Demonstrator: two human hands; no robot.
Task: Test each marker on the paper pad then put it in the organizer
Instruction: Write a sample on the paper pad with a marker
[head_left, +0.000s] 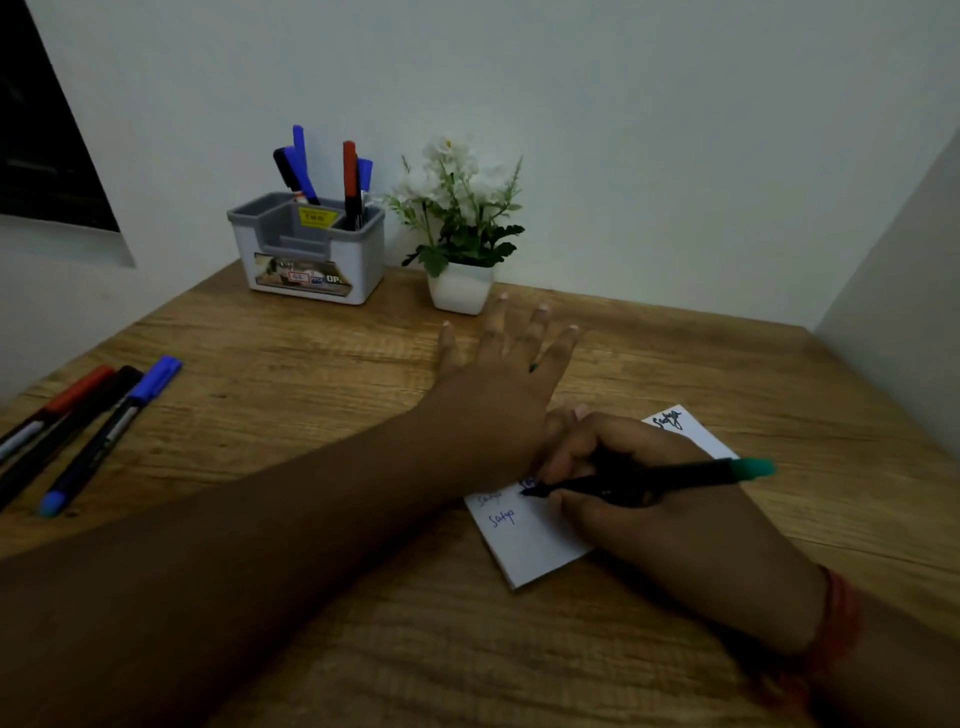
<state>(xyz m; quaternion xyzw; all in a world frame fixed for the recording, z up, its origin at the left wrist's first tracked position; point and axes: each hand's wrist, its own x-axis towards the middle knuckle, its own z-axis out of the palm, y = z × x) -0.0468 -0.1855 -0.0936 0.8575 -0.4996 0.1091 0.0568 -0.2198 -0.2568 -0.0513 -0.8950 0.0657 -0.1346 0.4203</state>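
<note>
My right hand (639, 493) grips a black marker with a green end (675, 475), its tip touching the white paper pad (530, 545). The pad shows several handwritten words. My left hand (498, 384) lies flat with spread fingers on the table, its heel on the pad's far edge; a small green thing shows between two fingers. Three markers lie at the left: a red one (78, 389), a black one (72, 421) and a blue one (114, 431). The white-and-grey organizer (311, 260) stands at the back with several markers upright in it.
A small white pot of white artificial flowers (460, 286) stands right of the organizer, just beyond my left fingertips. The wooden table (311, 374) meets walls at the back and right. A dark window is at the upper left.
</note>
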